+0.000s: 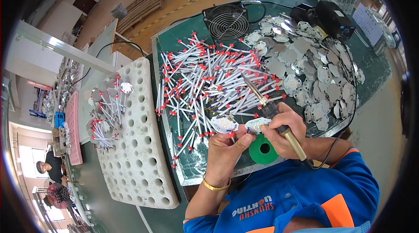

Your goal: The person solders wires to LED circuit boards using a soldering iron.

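Close to the table's front edge, my left hand (224, 152) is closed in a pinch at a round white LED board (224, 124), with a red-collared cable end beside it. My right hand (286, 130) wraps a soldering iron (286, 134), whose bare tip (251, 85) points up and left over the cables. A second LED board (257, 124) sits between the two hands, against my right fingers; a blue wire end shows near my left thumb. Just below is a green solder spool (263, 156), partly covered by my right hand.
White cables (205, 80) with red collars lie heaped ahead. LED boards (321, 69) are piled to the right, near a black box (334, 19). A fan (226, 22) stands behind. A perforated foam board (131, 154) with more parts lies left. The iron's cord (353, 102) loops right.
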Demonstrator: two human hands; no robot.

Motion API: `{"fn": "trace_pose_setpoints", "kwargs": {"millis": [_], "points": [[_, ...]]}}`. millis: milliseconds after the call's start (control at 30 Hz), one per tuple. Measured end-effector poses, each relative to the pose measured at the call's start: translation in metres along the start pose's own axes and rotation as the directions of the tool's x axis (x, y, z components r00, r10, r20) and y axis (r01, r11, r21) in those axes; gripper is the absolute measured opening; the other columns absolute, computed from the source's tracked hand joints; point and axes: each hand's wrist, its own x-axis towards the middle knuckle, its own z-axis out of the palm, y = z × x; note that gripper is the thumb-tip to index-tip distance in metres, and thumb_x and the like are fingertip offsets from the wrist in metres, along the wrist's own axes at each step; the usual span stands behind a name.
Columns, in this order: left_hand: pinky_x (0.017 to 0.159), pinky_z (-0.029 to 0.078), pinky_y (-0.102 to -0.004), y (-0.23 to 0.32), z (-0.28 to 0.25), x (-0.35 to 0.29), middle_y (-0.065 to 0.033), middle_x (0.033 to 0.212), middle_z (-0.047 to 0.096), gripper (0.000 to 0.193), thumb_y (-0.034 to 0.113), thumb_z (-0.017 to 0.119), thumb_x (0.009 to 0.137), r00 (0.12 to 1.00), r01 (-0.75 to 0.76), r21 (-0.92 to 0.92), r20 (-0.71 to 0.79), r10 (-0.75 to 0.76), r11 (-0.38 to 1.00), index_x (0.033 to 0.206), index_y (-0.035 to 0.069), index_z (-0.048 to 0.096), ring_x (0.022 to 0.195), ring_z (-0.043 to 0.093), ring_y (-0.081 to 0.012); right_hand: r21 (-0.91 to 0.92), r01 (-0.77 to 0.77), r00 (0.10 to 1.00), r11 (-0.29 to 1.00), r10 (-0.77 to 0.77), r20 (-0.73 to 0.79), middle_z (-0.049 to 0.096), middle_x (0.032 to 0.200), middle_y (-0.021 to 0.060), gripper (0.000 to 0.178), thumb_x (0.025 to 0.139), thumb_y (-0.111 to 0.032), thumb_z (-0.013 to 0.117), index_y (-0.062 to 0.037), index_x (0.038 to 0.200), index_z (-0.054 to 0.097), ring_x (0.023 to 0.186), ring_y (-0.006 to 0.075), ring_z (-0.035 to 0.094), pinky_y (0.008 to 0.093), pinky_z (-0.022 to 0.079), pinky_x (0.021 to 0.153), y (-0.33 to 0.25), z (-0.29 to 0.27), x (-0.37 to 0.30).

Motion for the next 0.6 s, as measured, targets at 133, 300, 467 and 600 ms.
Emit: {"fn": "trace_pose_setpoints", "kwargs": {"millis": [133,300,467,600], "points": [[0.072,0.051,-0.0229,-0.002,-0.001,0.0,-0.0084,0.087,0.066,0.018,0.0,0.066,0.078,1.0,-0.006,-0.002,0.011,0.006,1.0,0.096,0.0,0.063,0.078,0.063,-0.0125,-0.033,0.051,0.999,0.998,-0.05,0.006,0.05,0.063,0.0047,0.03,0.066,0.007,0.07,-0.0064,0.083,0.049,0.049,0.017,0.039,0.0292,0.029,0.042,-0.001,-0.001,0.0],[0.069,0.049,-0.021,-0.001,-0.004,-0.004,-0.0063,0.084,0.066,0.019,0.002,0.068,0.078,0.995,-0.054,0.098,-0.078,0.061,0.994,0.095,-0.001,0.064,0.075,0.06,-0.0087,0.0,0.079,0.993,0.997,-0.078,0.09,0.052,0.067,0.007,0.028,0.068,0.004,0.068,-0.0044,0.089,0.051,0.05,0.0183,0.041,0.0294,0.03,0.042,0.005,-0.008,-0.004],[0.066,0.048,-0.0213,0.005,-0.007,-0.008,-0.0048,0.081,0.066,0.019,0.008,0.071,0.076,0.989,-0.084,0.394,-0.08,0.125,0.915,0.093,0.0,0.066,0.072,0.059,-0.0076,0.079,0.152,0.977,0.985,-0.162,0.141,0.047,0.066,0.0092,0.022,0.08,-0.015,0.061,-0.0018,0.094,0.052,0.052,0.0211,0.043,0.0319,0.032,0.044,0.017,-0.043,-0.017],[0.061,0.047,-0.0232,0.008,-0.001,-0.01,-0.0058,0.076,0.066,0.019,0.011,0.073,0.074,0.99,-0.112,0.507,-0.021,0.142,0.854,0.089,0.001,0.067,0.068,0.058,-0.0085,0.175,0.167,0.959,0.97,-0.201,0.2,0.043,0.062,0.0072,0.026,0.081,-0.026,0.053,-0.0013,0.091,0.055,0.051,0.0227,0.043,0.0366,0.034,0.049,0.008,-0.064,-0.012]]}}
